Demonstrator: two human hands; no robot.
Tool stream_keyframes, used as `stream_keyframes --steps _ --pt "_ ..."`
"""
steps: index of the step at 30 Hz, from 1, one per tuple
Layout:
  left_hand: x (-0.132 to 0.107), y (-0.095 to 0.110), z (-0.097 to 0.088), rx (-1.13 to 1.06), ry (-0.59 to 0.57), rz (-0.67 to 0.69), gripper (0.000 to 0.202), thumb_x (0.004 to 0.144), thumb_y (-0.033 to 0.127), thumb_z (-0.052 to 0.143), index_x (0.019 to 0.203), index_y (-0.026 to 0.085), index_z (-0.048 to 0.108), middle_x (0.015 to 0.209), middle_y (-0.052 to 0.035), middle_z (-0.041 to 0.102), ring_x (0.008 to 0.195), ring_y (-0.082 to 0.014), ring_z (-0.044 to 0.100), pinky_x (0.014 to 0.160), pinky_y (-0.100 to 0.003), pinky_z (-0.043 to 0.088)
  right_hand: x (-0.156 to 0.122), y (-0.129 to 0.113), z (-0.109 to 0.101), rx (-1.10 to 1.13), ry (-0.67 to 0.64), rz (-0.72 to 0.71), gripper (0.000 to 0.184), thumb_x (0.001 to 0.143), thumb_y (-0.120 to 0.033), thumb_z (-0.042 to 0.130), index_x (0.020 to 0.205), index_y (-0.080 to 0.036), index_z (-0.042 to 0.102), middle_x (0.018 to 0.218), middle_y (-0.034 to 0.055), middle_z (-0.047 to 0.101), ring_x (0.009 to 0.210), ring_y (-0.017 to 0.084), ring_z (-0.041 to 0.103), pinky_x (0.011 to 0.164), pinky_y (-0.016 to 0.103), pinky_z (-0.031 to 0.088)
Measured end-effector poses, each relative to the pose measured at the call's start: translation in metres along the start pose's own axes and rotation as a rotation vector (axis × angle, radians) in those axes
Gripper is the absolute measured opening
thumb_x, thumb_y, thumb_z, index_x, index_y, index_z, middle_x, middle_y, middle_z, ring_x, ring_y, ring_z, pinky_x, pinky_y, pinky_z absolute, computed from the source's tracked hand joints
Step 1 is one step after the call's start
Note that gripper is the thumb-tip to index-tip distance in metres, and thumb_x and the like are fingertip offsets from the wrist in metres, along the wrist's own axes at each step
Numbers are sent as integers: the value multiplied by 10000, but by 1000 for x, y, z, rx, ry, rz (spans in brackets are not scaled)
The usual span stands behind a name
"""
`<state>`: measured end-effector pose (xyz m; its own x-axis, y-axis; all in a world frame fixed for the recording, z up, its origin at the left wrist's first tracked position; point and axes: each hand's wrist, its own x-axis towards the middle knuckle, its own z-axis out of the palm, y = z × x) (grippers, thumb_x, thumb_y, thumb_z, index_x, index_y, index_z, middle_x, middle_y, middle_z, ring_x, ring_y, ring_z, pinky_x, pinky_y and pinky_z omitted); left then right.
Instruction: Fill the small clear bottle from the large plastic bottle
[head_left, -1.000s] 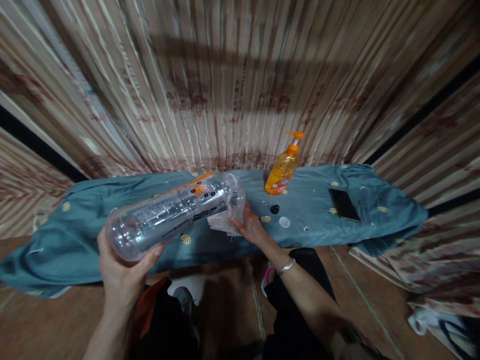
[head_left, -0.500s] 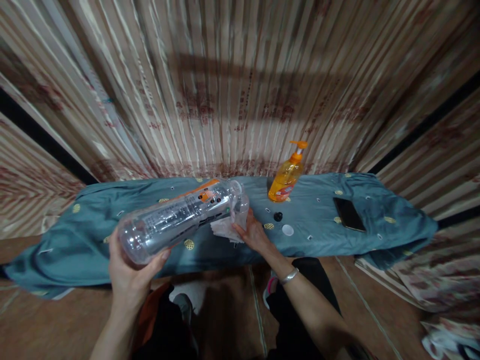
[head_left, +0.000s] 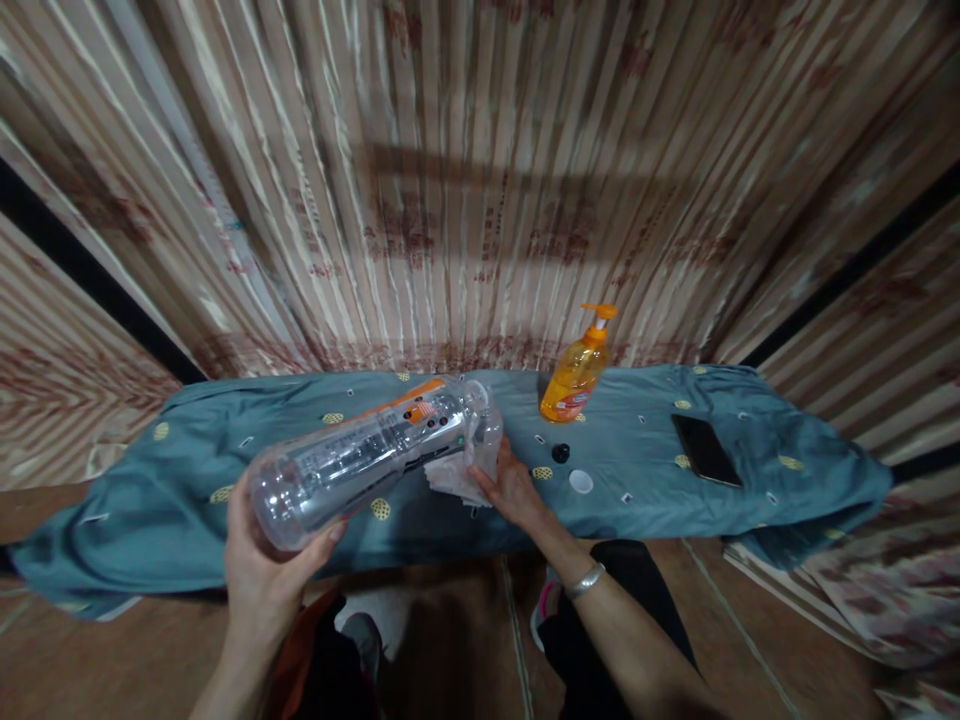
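A large clear plastic bottle with an orange and black label is tilted above the cloth, its neck pointing right and slightly up. My left hand is wrapped round its base end at the left. By the neck, my right hand is closed on a crumpled white tissue and presses it against the bottle's shoulder. Part of the tissue hangs below the neck. The right fingertips are partly hidden behind the tissue.
An orange pump bottle stands on the teal patterned cloth. In front of it lie a small black cap and a white disc. A dark phone lies farther right. Behind hangs a striped curtain.
The whole view has shifted, so everything sits slightly lower in the picture. Both hands keep hold of the bottle and tissue, with barely any change between them.
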<state>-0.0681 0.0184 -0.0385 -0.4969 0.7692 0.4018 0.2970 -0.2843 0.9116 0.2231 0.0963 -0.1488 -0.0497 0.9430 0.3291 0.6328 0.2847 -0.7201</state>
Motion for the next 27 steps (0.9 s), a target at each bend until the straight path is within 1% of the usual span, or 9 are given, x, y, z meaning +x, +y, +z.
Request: stream_keyframes --steps 5,8,11,13,16,21,24,27 --pt "-1 2 0 24 0 -22 1004 393 449 938 1320 223 627 1270 -139 688 1173 -415 649 1032 -613 500 0 1 0 4 11 -14 737 922 -389 654 1547 -160 337 1403 220 648 1288 375 653 1064 589 551" --pt "0 3 -1 49 6 -18 991 390 458 932 1304 213 641 1251 -146 696 1167 -426 653 1031 -625 498 0 1 0 -7 2 -11 744 923 -399 649 1546 -141 335 1377 235 661 1262 383 669 1041 589 566" --pt "1 2 -1 27 6 -27 1012 385 449 933 1318 202 631 1270 -163 688 1182 -444 643 1027 -648 491 0 0 0 -9 8 -22 744 922 -388 640 1540 -110 334 1380 252 652 1272 388 662 1046 598 561" --pt "1 1 -2 24 -5 -30 1013 397 445 934 1332 209 624 1292 -162 678 1201 -446 633 1040 -659 475 0 0 0 1 16 -36 738 922 -370 643 1548 -133 334 1391 235 649 1283 376 657 1058 591 557" --pt "0 2 -2 36 -7 -9 997 412 460 933 1332 227 628 1292 -141 674 1201 -428 634 1050 -640 476 1 -1 -1 4 11 -35 742 918 -358 654 1561 -176 333 1393 212 652 1269 363 665 1046 581 567" --pt "-1 5 -2 72 -11 -8 989 426 492 934 1333 237 634 1274 -123 683 1178 -398 645 1045 -595 497 1 -1 -1 -10 1 -19 762 918 -380 662 1555 -120 334 1369 228 661 1253 362 673 1037 554 570" --pt "-1 2 -2 57 7 -16 1024 409 484 946 1350 239 624 1270 -117 686 1173 -393 645 1040 -583 503 1 -2 -1 -16 8 -24 745 923 -377 659 1554 -141 343 1394 213 651 1272 350 663 1057 540 560" --pt "0 -5 -4 63 3 -12 1040 391 476 961 1347 237 628 1242 -113 691 1162 -398 649 1049 -585 493 2 -2 -1 -16 6 -28 766 924 -393 657 1568 -148 322 1453 218 611 1314 356 634 1081 551 544"
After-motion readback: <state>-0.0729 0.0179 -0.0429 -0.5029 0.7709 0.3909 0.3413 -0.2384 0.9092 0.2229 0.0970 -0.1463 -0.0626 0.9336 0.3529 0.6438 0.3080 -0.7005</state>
